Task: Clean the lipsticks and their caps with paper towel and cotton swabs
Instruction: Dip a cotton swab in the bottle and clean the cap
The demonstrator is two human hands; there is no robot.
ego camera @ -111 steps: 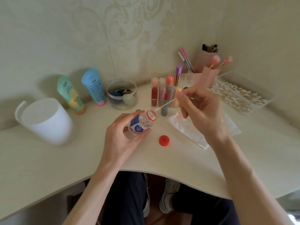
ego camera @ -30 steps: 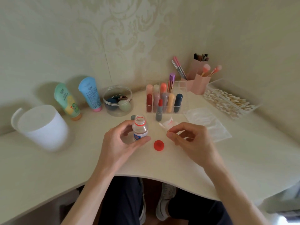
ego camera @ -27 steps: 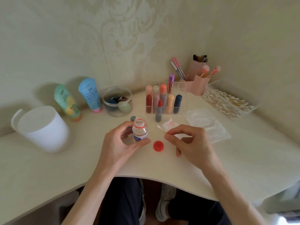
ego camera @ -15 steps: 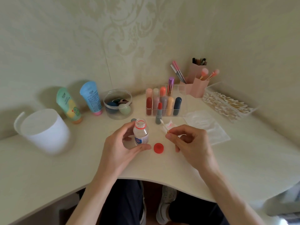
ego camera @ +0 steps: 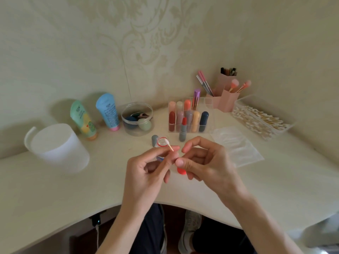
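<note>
Cotton swab (ego camera: 169, 145) pinched in left hand (ego camera: 146, 169), right hand (ego camera: 205, 162) loosely curled, empty; open bottle (ego camera: 162, 142) just behind grip could tip w/ a knock.

Your hands (ego camera: 176, 162) meet over the desk (ego camera: 275, 180), the small bottle (ego camera: 162, 143) just behind them. Behind that stands the lipstick organizer (ego camera: 189, 116), 1 open lipstick (ego camera: 183, 129) before it; swab box (ego camera: 260, 118) right, cup (ego camera: 58, 145) left, possibly lidded.
</note>
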